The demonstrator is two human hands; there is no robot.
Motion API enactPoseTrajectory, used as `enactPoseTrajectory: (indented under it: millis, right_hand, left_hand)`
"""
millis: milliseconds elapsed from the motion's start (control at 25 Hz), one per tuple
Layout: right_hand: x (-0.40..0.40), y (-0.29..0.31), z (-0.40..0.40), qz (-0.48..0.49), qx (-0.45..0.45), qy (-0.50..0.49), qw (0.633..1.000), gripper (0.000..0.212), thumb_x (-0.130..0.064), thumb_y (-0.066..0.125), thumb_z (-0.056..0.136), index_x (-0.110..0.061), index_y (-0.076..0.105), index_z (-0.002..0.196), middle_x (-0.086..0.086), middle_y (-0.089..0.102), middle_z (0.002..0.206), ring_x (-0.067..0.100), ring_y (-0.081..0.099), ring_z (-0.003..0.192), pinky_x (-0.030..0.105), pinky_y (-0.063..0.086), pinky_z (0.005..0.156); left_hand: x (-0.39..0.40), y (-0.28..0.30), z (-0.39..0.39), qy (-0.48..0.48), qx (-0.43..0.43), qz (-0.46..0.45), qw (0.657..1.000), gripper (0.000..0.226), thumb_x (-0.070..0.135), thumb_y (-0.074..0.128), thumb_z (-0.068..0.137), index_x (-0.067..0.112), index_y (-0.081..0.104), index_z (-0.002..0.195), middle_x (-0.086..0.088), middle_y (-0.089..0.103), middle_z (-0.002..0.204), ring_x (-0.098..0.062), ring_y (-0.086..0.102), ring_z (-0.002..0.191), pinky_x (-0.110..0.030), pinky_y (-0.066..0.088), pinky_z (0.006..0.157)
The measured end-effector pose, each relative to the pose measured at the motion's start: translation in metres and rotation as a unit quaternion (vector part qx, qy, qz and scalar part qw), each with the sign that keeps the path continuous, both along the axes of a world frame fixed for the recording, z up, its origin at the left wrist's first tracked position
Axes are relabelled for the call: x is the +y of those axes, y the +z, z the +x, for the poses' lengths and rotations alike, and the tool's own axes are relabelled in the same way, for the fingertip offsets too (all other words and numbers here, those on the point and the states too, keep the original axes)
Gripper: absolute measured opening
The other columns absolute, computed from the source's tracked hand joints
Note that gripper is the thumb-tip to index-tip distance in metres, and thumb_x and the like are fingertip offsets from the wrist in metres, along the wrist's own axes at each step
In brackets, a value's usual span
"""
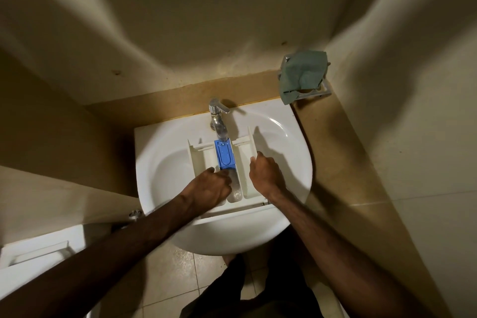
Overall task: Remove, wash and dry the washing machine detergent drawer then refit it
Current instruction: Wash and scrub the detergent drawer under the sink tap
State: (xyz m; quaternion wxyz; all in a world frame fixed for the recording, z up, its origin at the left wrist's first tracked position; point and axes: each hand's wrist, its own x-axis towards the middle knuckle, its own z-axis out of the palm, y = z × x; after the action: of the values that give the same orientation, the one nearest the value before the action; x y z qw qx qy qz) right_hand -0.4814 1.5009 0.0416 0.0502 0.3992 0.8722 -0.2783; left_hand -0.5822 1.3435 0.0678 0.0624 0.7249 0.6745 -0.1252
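The white detergent drawer [200, 156] lies across the white sink [289, 142], front panel toward me. A blue insert [224, 153] sits in its middle compartment, directly under the chrome tap [218, 117], and water runs from the tap onto it. My left hand [210, 186] rests inside the drawer's left compartment, fingertips touching the near end of the blue insert. My right hand [264, 169] grips the drawer's right side wall with the thumb over its edge.
A green cloth [300, 73] hangs over a metal wall holder at the back right of the sink. A white appliance [38, 253] stands at the lower left. Beige walls close in on both sides, and tiled floor lies below.
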Motion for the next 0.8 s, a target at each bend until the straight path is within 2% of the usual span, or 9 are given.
enactPoseTrajectory:
  millis: [80, 160, 240, 360, 480, 520, 600, 720, 800]
  right_hand:
    - [-0.001, 0.002, -0.001, 0.005, -0.003, 0.001, 1.0, 0.03, -0.028, 0.044, 0.11, -0.005, 0.062, 0.118, 0.018, 0.073, 0.111, 0.038, 0.072, 0.102, 0.051, 0.06, 0.089]
    - [-0.002, 0.004, -0.001, 0.009, -0.004, 0.002, 1.0, 0.031, -0.027, 0.043, 0.111, -0.004, 0.062, 0.118, 0.018, 0.073, 0.112, 0.037, 0.072, 0.103, 0.051, 0.06, 0.089]
    - [-0.002, 0.004, 0.0, 0.008, 0.0, -0.001, 1.0, 0.031, -0.027, 0.043, 0.111, -0.004, 0.062, 0.119, 0.018, 0.073, 0.112, 0.037, 0.072, 0.104, 0.05, 0.06, 0.089]
    - [-0.001, 0.005, 0.002, 0.008, 0.001, -0.004, 1.0, 0.033, -0.027, 0.042, 0.111, -0.003, 0.062, 0.12, 0.019, 0.073, 0.112, 0.039, 0.071, 0.105, 0.05, 0.058, 0.09]
    - [-0.002, 0.007, 0.002, 0.012, -0.003, -0.004, 1.0, 0.033, -0.027, 0.042, 0.111, -0.003, 0.061, 0.121, 0.02, 0.072, 0.114, 0.04, 0.07, 0.106, 0.051, 0.058, 0.091]
    - [-0.002, 0.007, 0.002, 0.015, -0.004, -0.006, 1.0, 0.033, -0.027, 0.042, 0.111, -0.003, 0.061, 0.121, 0.02, 0.072, 0.114, 0.04, 0.07, 0.106, 0.051, 0.058, 0.091]
    - [-0.003, 0.01, 0.001, 0.017, -0.009, -0.01, 1.0, 0.034, -0.027, 0.041, 0.111, -0.003, 0.061, 0.123, 0.02, 0.072, 0.116, 0.04, 0.07, 0.107, 0.05, 0.057, 0.091]
    - [-0.004, 0.011, 0.0, 0.02, -0.013, -0.013, 1.0, 0.033, -0.027, 0.041, 0.111, -0.003, 0.061, 0.124, 0.019, 0.072, 0.116, 0.038, 0.07, 0.107, 0.05, 0.057, 0.092]
    - [-0.004, 0.01, 0.0, 0.023, -0.012, -0.011, 1.0, 0.033, -0.027, 0.041, 0.111, -0.003, 0.061, 0.123, 0.018, 0.072, 0.116, 0.037, 0.07, 0.106, 0.048, 0.058, 0.091]
  left_hand:
    - [0.006, 0.008, 0.002, 0.018, -0.015, 0.005, 1.0, 0.027, 0.005, 0.091, 0.053, 0.016, 0.067, 0.059, -0.002, 0.065, 0.063, -0.023, 0.068, 0.066, -0.029, 0.053, 0.047]
    - [0.007, 0.005, 0.0, 0.017, -0.04, 0.029, 0.999, 0.029, 0.001, 0.091, 0.051, 0.015, 0.068, 0.061, -0.005, 0.064, 0.064, -0.024, 0.068, 0.064, -0.03, 0.053, 0.045]
    - [0.004, 0.005, -0.003, 0.013, -0.053, 0.012, 0.998, 0.026, 0.001, 0.088, 0.06, 0.016, 0.069, 0.069, -0.003, 0.067, 0.074, -0.024, 0.07, 0.078, -0.03, 0.057, 0.05]
    - [-0.006, -0.002, -0.006, 0.023, -0.054, 0.043, 0.997, 0.02, 0.003, 0.081, 0.071, 0.013, 0.074, 0.088, -0.007, 0.074, 0.106, -0.024, 0.072, 0.102, -0.033, 0.062, 0.061]
    - [-0.001, 0.007, 0.001, 0.04, -0.022, 0.03, 0.999, 0.021, 0.005, 0.087, 0.064, 0.013, 0.075, 0.079, -0.006, 0.073, 0.087, -0.023, 0.073, 0.085, -0.031, 0.059, 0.055]
    - [0.005, 0.015, 0.004, 0.041, -0.015, 0.008, 0.999, 0.016, 0.005, 0.082, 0.07, 0.012, 0.074, 0.081, -0.006, 0.072, 0.087, -0.025, 0.072, 0.088, -0.032, 0.058, 0.059]
    - [0.016, 0.024, 0.016, 0.08, -0.017, -0.046, 0.996, 0.014, 0.003, 0.068, 0.085, 0.005, 0.072, 0.098, -0.012, 0.07, 0.102, -0.031, 0.068, 0.099, -0.037, 0.056, 0.074]
    - [0.015, 0.031, 0.032, 0.149, -0.074, -0.027, 0.986, 0.021, 0.012, 0.08, 0.076, 0.009, 0.076, 0.096, -0.014, 0.07, 0.094, -0.029, 0.071, 0.082, -0.033, 0.058, 0.063]
    - [0.011, 0.022, 0.038, 0.204, -0.141, -0.084, 0.965, 0.023, 0.015, 0.059, 0.093, 0.012, 0.07, 0.113, -0.014, 0.068, 0.109, -0.032, 0.066, 0.102, -0.038, 0.054, 0.083]
